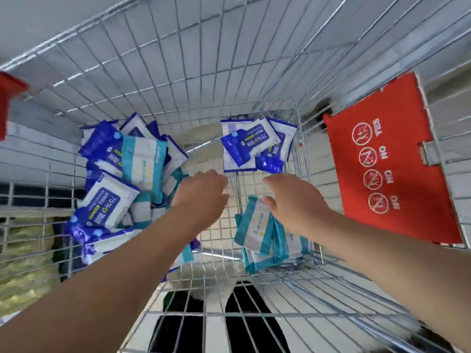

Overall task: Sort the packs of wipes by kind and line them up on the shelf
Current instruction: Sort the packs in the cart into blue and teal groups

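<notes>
under the near end of the cart (331,289), dark trouser legs (254,327) show through the wire. both forearms reach in above them, with the hands apart. the left hand (201,189) hangs over bare mesh in the middle, just beside the heap (119,179). its fingers point away, foreshortened, and nothing shows in them; i cannot tell whether they are curled. the right hand (293,200) has its fingers loosely spread and holds nothing. its thumb is at the top edge of the teal packs (262,233), touching or just above, i cannot tell. those packs lie overlapped in a small stack by the right wall. the heap on the left is blue and teal packs jumbled together. farther off, the blue packs (244,146) lie fanned by the right wall, and a red flap (390,159) hangs beyond them. no shelf is in view.

the sorting looks begun inside the cart, with the lining-up not yet started. the packs look slick and soft, so a one-handed grab at the overlapped teal stack could let the lower ones slide out and scatter. a careless left hand could nudge the heap so it spills across the mesh into the sorted groups. a teal pack buried under blue ones could also be carried off with the wrong kind.
</notes>
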`<state>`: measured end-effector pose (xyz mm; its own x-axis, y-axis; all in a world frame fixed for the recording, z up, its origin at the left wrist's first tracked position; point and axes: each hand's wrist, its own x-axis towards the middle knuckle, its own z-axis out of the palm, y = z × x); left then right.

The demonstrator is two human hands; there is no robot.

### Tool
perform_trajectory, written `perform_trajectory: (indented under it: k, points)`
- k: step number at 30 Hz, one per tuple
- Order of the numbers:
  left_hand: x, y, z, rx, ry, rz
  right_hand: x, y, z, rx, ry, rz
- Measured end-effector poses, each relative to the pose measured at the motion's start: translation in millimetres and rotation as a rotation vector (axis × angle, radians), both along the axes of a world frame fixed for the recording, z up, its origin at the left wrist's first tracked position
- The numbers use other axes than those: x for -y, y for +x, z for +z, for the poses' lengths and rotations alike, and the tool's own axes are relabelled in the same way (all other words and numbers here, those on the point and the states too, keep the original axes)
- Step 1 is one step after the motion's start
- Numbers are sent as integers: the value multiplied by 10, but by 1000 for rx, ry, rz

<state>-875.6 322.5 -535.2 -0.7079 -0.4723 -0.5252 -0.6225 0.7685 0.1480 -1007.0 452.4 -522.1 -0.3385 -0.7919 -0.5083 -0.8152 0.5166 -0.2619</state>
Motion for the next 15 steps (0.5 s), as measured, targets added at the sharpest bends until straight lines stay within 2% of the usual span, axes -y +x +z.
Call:
perform_trajectory:
  k: [3, 6, 11, 15]
  points:
    - [287, 257, 332, -53, -110, 61, 345, 199, 217, -33, -121, 80]
    - [557, 641, 547, -29, -195, 102, 687, 483, 309, 0, -219, 99]
    - [988, 1373, 562, 72, -194, 238, 1263, 908, 164, 27, -277, 129]
    - [1155, 1681, 384, 127, -104, 322, 1606, 1132, -92, 43, -293, 139]
